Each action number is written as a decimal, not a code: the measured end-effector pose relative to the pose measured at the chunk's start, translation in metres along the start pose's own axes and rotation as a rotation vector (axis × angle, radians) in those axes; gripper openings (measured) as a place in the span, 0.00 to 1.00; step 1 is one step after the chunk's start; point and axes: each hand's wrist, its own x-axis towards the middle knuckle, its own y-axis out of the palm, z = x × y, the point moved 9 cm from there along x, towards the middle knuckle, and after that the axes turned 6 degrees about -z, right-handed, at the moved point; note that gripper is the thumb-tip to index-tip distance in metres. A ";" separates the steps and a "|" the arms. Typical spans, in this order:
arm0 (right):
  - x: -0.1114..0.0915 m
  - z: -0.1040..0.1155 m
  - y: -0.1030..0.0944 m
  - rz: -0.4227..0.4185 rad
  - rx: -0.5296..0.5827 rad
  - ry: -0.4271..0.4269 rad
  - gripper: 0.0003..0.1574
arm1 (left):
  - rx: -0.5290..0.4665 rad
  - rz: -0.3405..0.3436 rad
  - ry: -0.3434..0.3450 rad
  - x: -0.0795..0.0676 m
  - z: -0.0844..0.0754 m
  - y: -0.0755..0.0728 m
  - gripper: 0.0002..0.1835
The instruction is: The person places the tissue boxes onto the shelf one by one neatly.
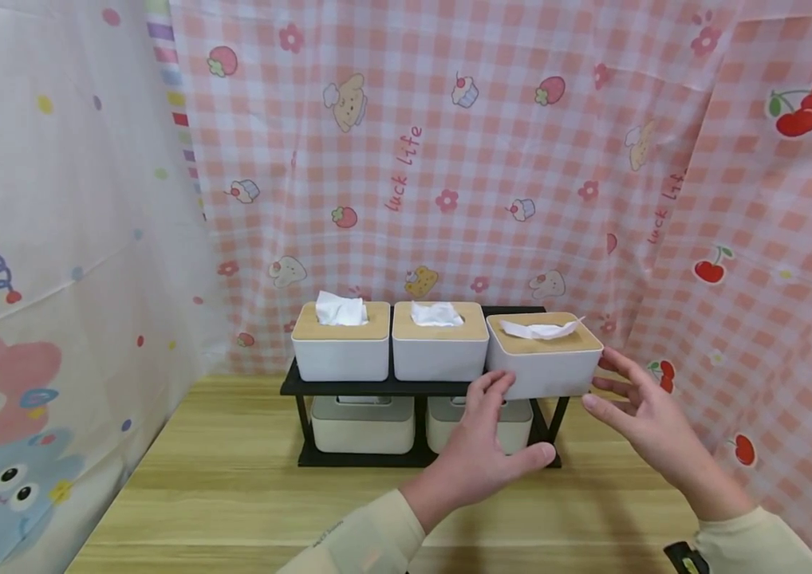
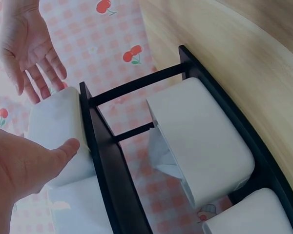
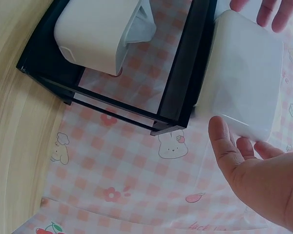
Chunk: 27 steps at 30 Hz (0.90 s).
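On the right end of the black two-tier rack's top shelf [image 1: 348, 389] stands a white tissue box [image 1: 549, 373] with a wood-look lid and a tissue sticking out. It sits slightly turned, further forward than the two tissue boxes [image 1: 341, 359] [image 1: 440, 359] to its left. My left hand [image 1: 474, 450] is at its front left corner, thumb spread away. At its right end is my right hand [image 1: 639, 406], fingers loosely bent beside the wall and thumb near the front corner. In the right wrist view, the fingertips [image 3: 217, 127] meet or nearly meet the box's end.
Two more tissue boxes [image 1: 363, 426] [image 1: 514, 430] stand on the rack's lower shelf, with tissue showing on top. The rack stands on a wood-grain table [image 1: 234, 486]. A pink checked curtain [image 1: 406, 159] hangs behind and to the right, a white patterned one [image 1: 90, 199] at left.
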 end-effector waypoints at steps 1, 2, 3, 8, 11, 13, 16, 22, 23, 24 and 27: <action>0.000 0.000 0.000 -0.001 -0.002 -0.002 0.49 | 0.002 -0.003 -0.003 0.000 0.000 0.000 0.51; 0.000 0.000 0.000 -0.003 -0.004 0.000 0.49 | 0.002 -0.005 -0.005 0.000 0.001 -0.001 0.51; 0.001 0.000 0.001 -0.004 -0.006 0.001 0.50 | 0.005 -0.007 -0.006 0.000 0.001 -0.001 0.51; 0.001 -0.001 0.003 -0.007 -0.016 0.015 0.50 | 0.022 0.002 -0.006 -0.001 0.003 0.000 0.50; 0.001 0.000 0.004 -0.014 -0.017 0.008 0.50 | 0.037 0.012 -0.001 -0.002 0.005 0.002 0.50; 0.000 0.002 0.004 -0.028 -0.023 -0.007 0.49 | 0.037 0.017 -0.003 -0.002 0.006 0.003 0.50; 0.000 0.004 0.004 -0.040 -0.031 -0.028 0.48 | 0.036 0.019 -0.003 -0.002 0.006 0.003 0.50; 0.001 0.005 0.005 -0.036 -0.030 -0.032 0.48 | 0.047 0.008 -0.011 0.000 0.006 0.004 0.50; 0.001 0.005 0.005 -0.035 -0.032 -0.032 0.48 | 0.048 0.004 -0.015 0.000 0.006 0.003 0.50; 0.001 0.005 0.005 -0.033 -0.033 -0.032 0.48 | 0.048 -0.001 -0.017 0.001 0.006 0.003 0.50; 0.001 0.006 0.007 -0.024 -0.033 -0.030 0.47 | 0.047 -0.015 -0.024 0.003 0.007 0.001 0.51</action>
